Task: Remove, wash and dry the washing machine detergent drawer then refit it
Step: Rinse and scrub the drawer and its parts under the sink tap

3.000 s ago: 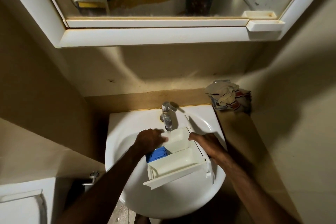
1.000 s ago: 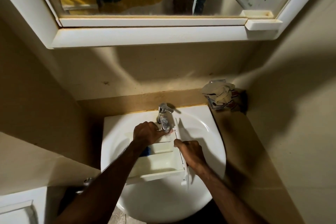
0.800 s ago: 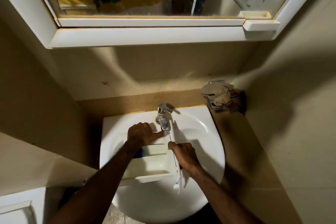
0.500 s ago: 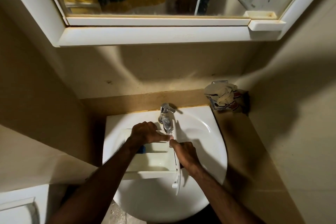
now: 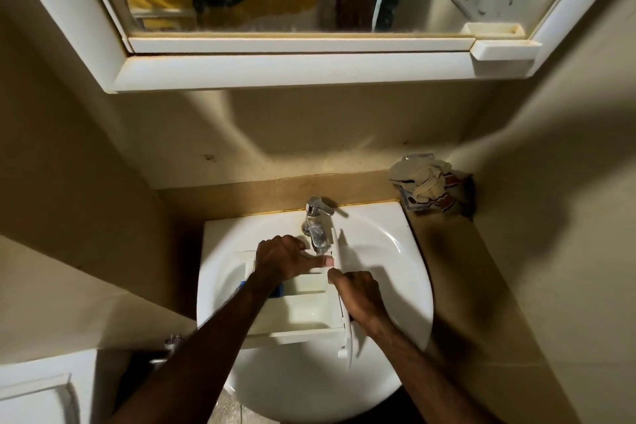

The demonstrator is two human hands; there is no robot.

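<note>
1. Over the white basin [image 5: 395,272], both my forearms reach in from the lower edge and meet at the detergent drawer [image 5: 309,313].
2. That drawer lies across the bowl, open side up, with its long front panel [image 5: 344,289] turned to my right and standing on edge, running from beside the tap toward me.
3. My left hand [image 5: 285,256] lies knuckles-up on the drawer's far compartments, just below the chrome tap [image 5: 316,224]. Its thumb stretches right along the far wall, the tip almost at the front panel; the other fingers curl down over the drawer, so it is grasping it.
4. My right hand [image 5: 359,294] is wrapped around the front panel from the right, back of the hand up, thumb pointing left toward my left thumb. It grips the panel firmly.
5. A blue insert [image 5: 277,290] shows in the drawer's left part, mostly hidden under my left wrist.
6. I cannot tell whether water is running from the tap.
7. A crumpled cloth [image 5: 426,182] sits on the ledge in the right corner, well apart from the basin's bowl.
8. Above hangs a white-framed mirror [image 5: 275,69].
</note>
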